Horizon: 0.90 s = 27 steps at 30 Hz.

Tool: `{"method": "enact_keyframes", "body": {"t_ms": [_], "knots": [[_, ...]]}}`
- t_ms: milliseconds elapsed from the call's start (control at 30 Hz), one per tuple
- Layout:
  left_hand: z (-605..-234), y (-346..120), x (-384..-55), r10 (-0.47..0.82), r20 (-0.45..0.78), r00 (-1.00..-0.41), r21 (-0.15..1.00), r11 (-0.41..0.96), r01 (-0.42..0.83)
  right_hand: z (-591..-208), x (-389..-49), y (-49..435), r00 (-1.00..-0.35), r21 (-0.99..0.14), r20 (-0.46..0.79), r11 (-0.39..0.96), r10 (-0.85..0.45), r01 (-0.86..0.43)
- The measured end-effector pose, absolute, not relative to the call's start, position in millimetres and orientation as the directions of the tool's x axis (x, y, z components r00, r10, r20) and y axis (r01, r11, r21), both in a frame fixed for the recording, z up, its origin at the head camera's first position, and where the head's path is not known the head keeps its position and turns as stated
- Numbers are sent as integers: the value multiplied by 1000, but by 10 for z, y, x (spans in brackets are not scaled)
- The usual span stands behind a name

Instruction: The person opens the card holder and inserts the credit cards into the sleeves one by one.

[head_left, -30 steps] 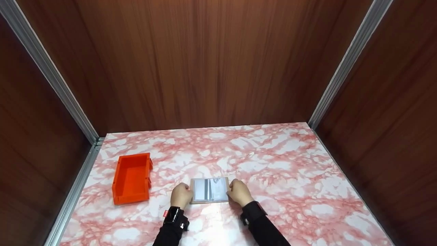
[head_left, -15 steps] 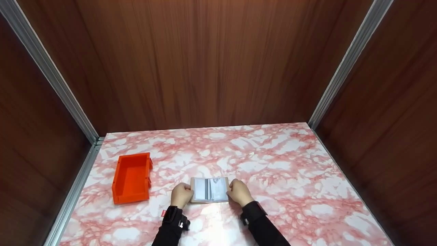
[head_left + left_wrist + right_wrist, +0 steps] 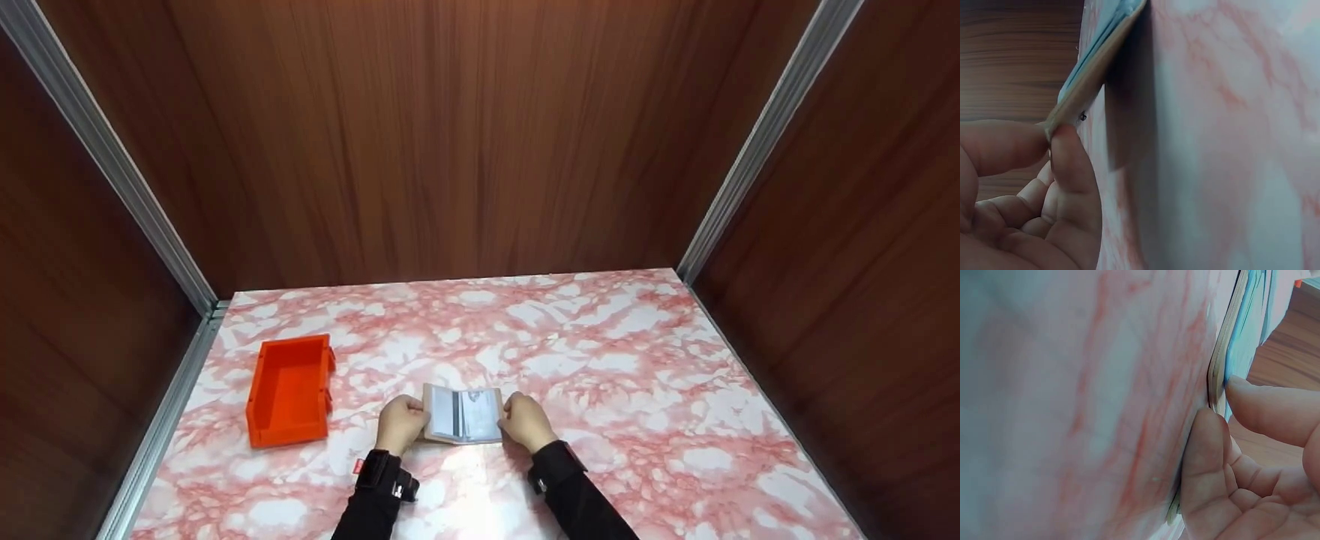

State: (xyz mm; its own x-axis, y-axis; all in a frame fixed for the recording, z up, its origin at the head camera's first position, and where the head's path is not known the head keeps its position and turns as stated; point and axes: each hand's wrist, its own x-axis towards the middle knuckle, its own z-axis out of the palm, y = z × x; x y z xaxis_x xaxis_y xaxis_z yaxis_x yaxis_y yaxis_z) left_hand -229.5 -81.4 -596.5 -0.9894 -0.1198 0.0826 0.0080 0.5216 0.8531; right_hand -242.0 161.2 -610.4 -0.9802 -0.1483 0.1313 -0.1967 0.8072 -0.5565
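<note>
A small card holder with a tan cover and clear plastic sleeves lies spread open at the front middle of the table. My left hand pinches the outer edge of its left cover between thumb and index finger. That cover tilts up off the tabletop in the left wrist view, with a shadow below it. On the opposite side, my right hand pinches the right edge, thumb on the sleeves and index finger beneath. In the right wrist view this edge stays low over the table.
An orange open-front bin stands to the left on the pink-and-white marbled table. Dark wood panels with grey metal corner posts enclose the back and both sides.
My left hand has raised the left cover and shifted slightly right, so the card holder is folded a little inward. The right hand and the bin have stayed in place.
</note>
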Motion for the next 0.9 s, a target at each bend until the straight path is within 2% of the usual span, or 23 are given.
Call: {"method": "enact_keyframes", "body": {"t_ms": [533,900], "knots": [[-5837,-582,-2295,-89,86,-992,887,461,35,-6102,-2410,1607,-976,-566,161,796,-150,-216],[-5811,-421,-2259,-70,160,-985,874,473,109,-6083,-2395,1610,-975,-568,166,794,-148,-217]]}}
